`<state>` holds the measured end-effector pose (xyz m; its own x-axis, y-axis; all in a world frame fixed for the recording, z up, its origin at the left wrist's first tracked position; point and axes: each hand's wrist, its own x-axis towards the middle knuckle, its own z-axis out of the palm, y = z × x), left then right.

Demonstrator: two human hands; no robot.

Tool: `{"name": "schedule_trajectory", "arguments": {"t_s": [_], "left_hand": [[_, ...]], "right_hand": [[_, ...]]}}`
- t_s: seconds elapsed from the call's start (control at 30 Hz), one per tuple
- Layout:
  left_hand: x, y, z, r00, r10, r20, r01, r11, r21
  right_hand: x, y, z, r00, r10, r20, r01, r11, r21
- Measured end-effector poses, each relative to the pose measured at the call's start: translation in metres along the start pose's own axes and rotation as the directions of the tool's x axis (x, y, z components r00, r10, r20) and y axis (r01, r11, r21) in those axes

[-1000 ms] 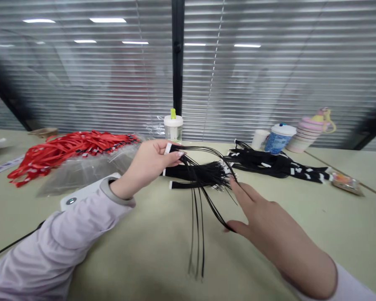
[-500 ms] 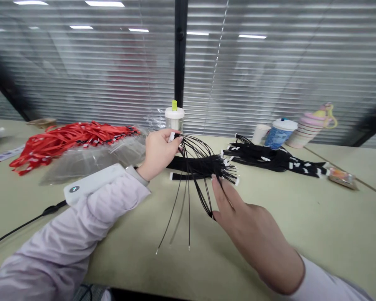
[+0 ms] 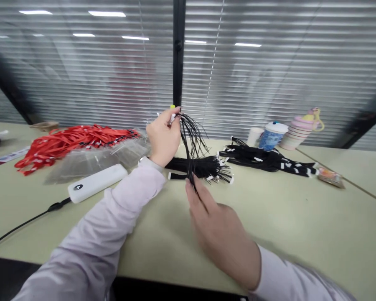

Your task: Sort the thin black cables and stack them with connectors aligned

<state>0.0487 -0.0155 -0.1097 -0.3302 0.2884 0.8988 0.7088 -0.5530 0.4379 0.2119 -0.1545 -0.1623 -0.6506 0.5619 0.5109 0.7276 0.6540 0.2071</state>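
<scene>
My left hand [image 3: 164, 136] is raised above the table, pinching one end of a bunch of black wires [image 3: 192, 138] near a small white connector. From there the wires arch over and hang down to my right hand [image 3: 217, 225]. Fingers of that hand close round the lower part of the bunch, some strands running between them. Behind the wires, a flat bundle of black cables [image 3: 203, 167] with white connectors lies on the table, its loose ends fanned to the right. The lower wire tips are hidden by my right hand.
Red straps [image 3: 75, 144] and clear plastic bags [image 3: 90, 165] lie at the left, near a white power bank [image 3: 97, 182] with a black cord. More black cables [image 3: 269, 159] lie at the right, before a blue cup [image 3: 272, 136], a white cup [image 3: 254, 136] and a pink bottle [image 3: 297, 131].
My left hand has risen with the wires. My right hand has moved left and gathered the strands, including ones that hung loose, into a narrower bunch. The view has shifted slightly.
</scene>
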Motion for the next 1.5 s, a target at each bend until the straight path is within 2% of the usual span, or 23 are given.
{"name": "schedule_trajectory", "arguments": {"t_s": [0.07,0.13,0.2,0.23,0.3,0.37,0.43,0.5,0.6,0.7,0.77,0.8,0.93,0.97,1.0,1.03,1.17,1.23,1.33,1.4,1.5], "left_hand": [[0.002,-0.002,0.001,0.997,-0.07,0.021,0.07,0.997,-0.025],[0.002,-0.005,0.0,0.981,-0.167,0.095,0.175,0.981,-0.079],[0.001,-0.006,-0.004,0.945,-0.264,0.191,0.292,0.947,-0.134],[0.001,-0.007,-0.007,0.926,-0.298,0.233,0.337,0.929,-0.152],[0.001,-0.007,-0.013,0.896,-0.332,0.296,0.388,0.908,-0.156],[0.002,-0.006,-0.02,0.882,-0.337,0.329,0.396,0.909,-0.132],[0.003,-0.004,-0.028,0.869,-0.333,0.366,0.39,0.917,-0.09],[0.004,-0.003,-0.036,0.852,-0.318,0.415,0.361,0.932,-0.028],[0.003,-0.005,-0.048,0.823,-0.265,0.503,0.26,0.962,0.082],[0.0,-0.009,-0.058,0.773,-0.179,0.608,0.101,0.982,0.161],[-0.001,-0.011,-0.064,0.706,-0.121,0.698,0.004,0.986,0.167],[-0.002,-0.012,-0.067,0.656,-0.091,0.749,-0.044,0.986,0.158],[0.0,-0.016,-0.08,0.383,0.001,0.924,-0.329,0.935,0.135],[0.001,-0.017,-0.082,0.341,-0.007,0.94,-0.393,0.907,0.15],[0.001,-0.019,-0.084,0.334,-0.029,0.942,-0.436,0.881,0.182],[0.001,-0.022,-0.086,0.36,-0.059,0.931,-0.451,0.862,0.229],[-0.006,-0.033,-0.088,0.527,-0.16,0.835,-0.429,0.798,0.423],[-0.012,-0.034,-0.085,0.584,-0.203,0.786,-0.403,0.768,0.498],[-0.019,-0.026,-0.077,0.653,-0.246,0.716,-0.371,0.721,0.585],[-0.019,-0.018,-0.071,0.706,-0.254,0.661,-0.33,0.707,0.625],[-0.011,-0.012,-0.068,0.753,-0.234,0.614,-0.21,0.8,0.562]], "right_hand": [[0.002,0.006,-0.005,0.994,0.1,-0.049,-0.077,0.937,0.34],[0.004,0.017,-0.012,0.967,0.246,-0.067,-0.155,0.775,0.613],[0.006,0.029,-0.015,0.926,0.371,-0.069,-0.211,0.661,0.72],[0.006,0.035,-0.016,0.913,0.399,-0.09,-0.22,0.665,0.714],[0.008,0.048,-0.014,0.913,0.364,-0.184,-0.19,0.78,0.597],[0.01,0.06,-0.01,0.931,0.244,-0.27,-0.135,0.921,0.365],[0.011,0.069,-0.006,0.95,0.14,-0.28,-0.107,0.986,0.13],[0.012,0.076,-0.006,0.97,0.102,-0.222,-0.116,0.992,-0.05],[0.011,0.084,-0.011,0.986,0.126,-0.113,-0.152,0.954,-0.257],[0.014,0.089,-0.021,0.991,0.137,0.004,-0.127,0.93,-0.346],[0.019,0.089,-0.028,0.99,0.12,0.07,-0.088,0.934,-0.346],[0.023,0.089,-0.031,0.989,0.111,0.097,-0.072,0.939,-0.337],[0.037,0.084,-0.035,0.985,0.047,0.164,-0.004,0.968,-0.249],[0.039,0.082,-0.034,0.984,0.025,0.177,0.015,0.975,-0.223],[0.039,0.079,-0.033,0.982,-0.001,0.191,0.039,0.98,-0.194],[0.038,0.075,-0.031,0.978,-0.035,0.204,0.069,0.984,-0.163],[0.022,0.043,-0.023,0.957,-0.155,0.247,0.164,0.986,-0.013],[0.01,0.02,-0.021,0.961,-0.155,0.23,0.159,0.987,0.005],[-0.002,-0.013,-0.025,0.925,-0.225,0.308,0.211,0.974,0.078],[-0.004,-0.026,-0.032,0.908,-0.24,0.343,0.176,0.962,0.208],[0.002,-0.026,-0.048,0.958,-0.143,0.247,0.006,0.876,0.483]]}}
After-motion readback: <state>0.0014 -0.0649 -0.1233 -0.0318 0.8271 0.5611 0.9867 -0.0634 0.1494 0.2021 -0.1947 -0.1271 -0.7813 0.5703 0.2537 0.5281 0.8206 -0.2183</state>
